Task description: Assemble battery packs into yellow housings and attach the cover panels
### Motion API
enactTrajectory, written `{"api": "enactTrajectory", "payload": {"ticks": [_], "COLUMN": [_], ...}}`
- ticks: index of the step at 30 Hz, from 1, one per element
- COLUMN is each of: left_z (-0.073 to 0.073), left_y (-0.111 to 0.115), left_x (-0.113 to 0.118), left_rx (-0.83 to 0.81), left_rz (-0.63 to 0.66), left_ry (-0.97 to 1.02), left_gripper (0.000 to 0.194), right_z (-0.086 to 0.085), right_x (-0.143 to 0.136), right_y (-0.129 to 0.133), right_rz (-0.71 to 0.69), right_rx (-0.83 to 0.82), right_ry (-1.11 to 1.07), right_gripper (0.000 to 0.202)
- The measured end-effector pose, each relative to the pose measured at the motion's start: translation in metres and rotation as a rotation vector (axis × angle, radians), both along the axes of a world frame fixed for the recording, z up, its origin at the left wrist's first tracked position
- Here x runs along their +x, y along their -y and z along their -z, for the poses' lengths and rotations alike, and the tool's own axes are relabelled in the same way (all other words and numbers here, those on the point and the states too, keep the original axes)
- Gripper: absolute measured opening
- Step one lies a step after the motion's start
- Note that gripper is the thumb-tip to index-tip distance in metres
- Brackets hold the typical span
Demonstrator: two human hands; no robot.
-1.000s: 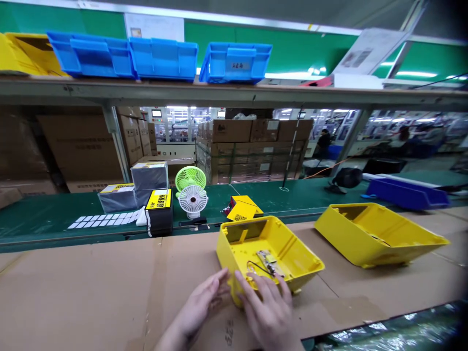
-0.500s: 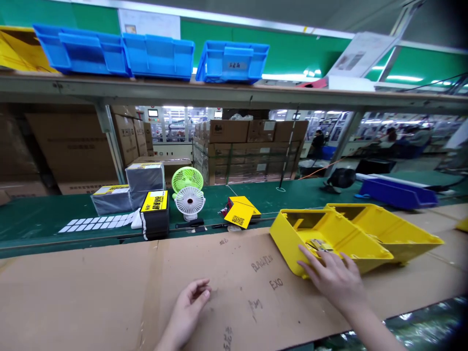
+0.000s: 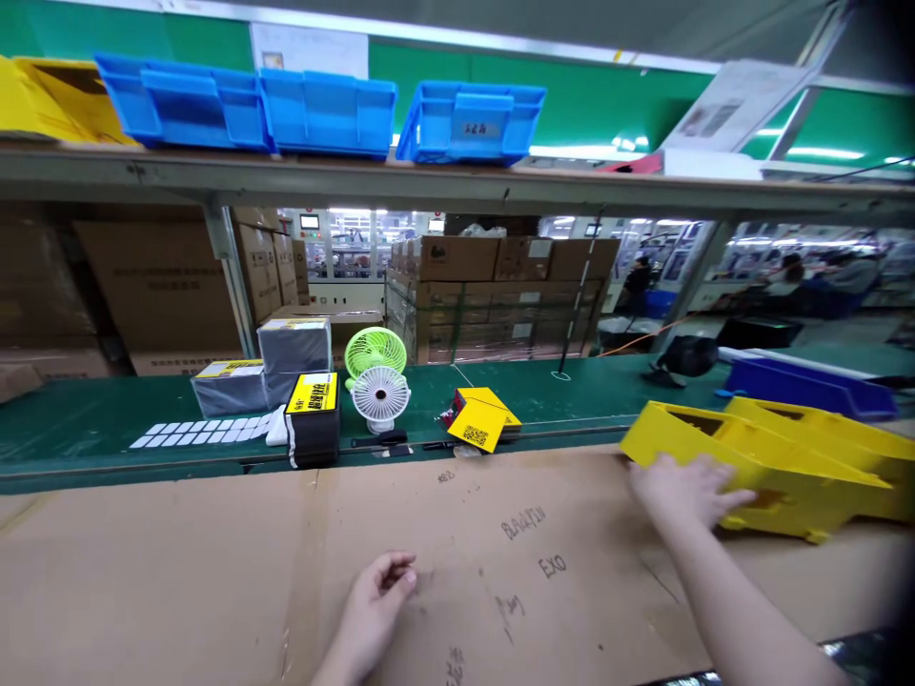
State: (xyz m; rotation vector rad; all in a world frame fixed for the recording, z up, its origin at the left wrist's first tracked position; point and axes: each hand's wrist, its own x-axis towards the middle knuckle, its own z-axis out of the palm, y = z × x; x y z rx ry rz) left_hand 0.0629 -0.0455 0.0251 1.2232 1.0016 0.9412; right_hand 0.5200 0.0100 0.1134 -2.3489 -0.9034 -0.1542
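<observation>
My left hand (image 3: 378, 595) rests over the cardboard, its fingers loosely curled towards the thumb, with nothing visible in it. With its fingers spread, my right hand (image 3: 690, 491) lies against the near side of a yellow bin (image 3: 779, 481), which is tilted on the cardboard. A second yellow bin (image 3: 868, 443) stands behind it to the right. The contents of the bins are hidden from this angle.
Cardboard (image 3: 178, 562) covers the near bench. Behind it are a black box (image 3: 313, 433), a white fan (image 3: 380, 395), a green fan (image 3: 372, 351), yellow cards (image 3: 478, 414) and a blue tray (image 3: 807, 386). Blue bins (image 3: 472, 124) line the shelf above.
The yellow bins have moved right and turned, with my right hand against the nearer one. The view has shifted slightly; my left hand keeps nearly the same pose.
</observation>
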Motion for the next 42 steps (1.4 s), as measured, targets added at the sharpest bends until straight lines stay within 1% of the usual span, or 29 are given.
{"api": "enactTrajectory", "payload": {"ticks": [1,3,5,8,10,11,13,15,17,19,21,24,27,30,33,35,37,39,40,42], "left_z": [0.0,-0.002,-0.002,-0.001,0.002,0.003,0.005,0.004,0.002,-0.001,-0.005,-0.01,-0.014,-0.021,-0.029,-0.035,-0.038,-0.038,-0.038,-0.035], "left_y": [0.0,0.0,0.0,-0.001,-0.002,-0.003,-0.004,-0.005,-0.005,-0.003,-0.001,0.004,0.008,0.011,0.012,0.011,0.008,0.005,0.003,0.001], "left_x": [0.0,0.0,0.0,-0.002,-0.003,-0.003,-0.003,-0.003,-0.002,-0.001,0.001,0.001,0.0,-0.004,-0.009,-0.014,-0.017,-0.019,-0.02,-0.02], "left_rx": [-0.003,-0.002,0.0,0.009,0.017,0.02,0.016,0.002,-0.012,-0.014,-0.005,0.001,-0.034,-0.118,-0.275,-0.38,-0.445,-0.459,-0.459,-0.46], "left_rz": [0.003,0.009,0.011,0.002,-0.007,-0.011,-0.016,-0.018,-0.019,-0.01,0.006,0.057,0.155,0.18,0.177,0.182,0.159,0.12,0.107,0.087], "left_ry": [0.0,0.001,-0.001,0.004,0.015,0.022,0.035,0.045,0.051,0.052,0.052,0.097,0.257,0.535,0.78,0.861,0.89,0.889,0.882,0.871], "left_gripper": [0.042,0.041,0.041,0.039,0.038,0.038,0.037,0.038,0.038,0.037,0.037,0.04,0.047,0.055,0.065,0.067,0.066,0.064,0.063,0.065], "right_z": [0.001,0.01,0.026,0.049,0.058,0.059,0.057,0.049,0.038,0.026,0.015,0.002,-0.001,0.007,0.022,0.032,0.037,0.033,0.028,0.008], "right_x": [-0.019,-0.057,-0.094,-0.14,-0.162,-0.169,-0.179,-0.184,-0.188,-0.196,-0.207,-0.227,-0.245,-0.26,-0.276,-0.288,-0.297,-0.298,-0.296,-0.284], "right_y": [-0.011,-0.032,-0.053,-0.076,-0.084,-0.087,-0.089,-0.089,-0.083,-0.07,-0.049,-0.007,0.032,0.06,0.079,0.088,0.091,0.087,0.082,0.07], "right_rz": [-0.05,-0.159,-0.276,-0.366,-0.42,-0.443,-0.474,-0.498,-0.546,-0.628,-0.736,-0.898,-1.074,-1.184,-1.223,-1.222,-1.166,-1.066,-1.011,-0.92], "right_rx": [-0.016,-0.036,-0.032,0.011,0.07,0.108,0.184,0.247,0.294,0.325,0.326,0.253,0.095,-0.053,-0.156,-0.22,-0.245,-0.197,-0.144,0.0], "right_ry": [-0.125,-0.298,-0.471,-0.741,-0.894,-0.957,-1.054,-1.123,-1.176,-1.219,-1.255,-1.298,-1.338,-1.401,-1.49,-1.545,-1.579,-1.583,-1.574,-1.529], "right_gripper": [0.047,0.038,0.035,0.035,0.032,0.031,0.032,0.032,0.029,0.024,0.022,0.029,0.035,0.036,0.041,0.043,0.041,0.036,0.033,0.027]}}
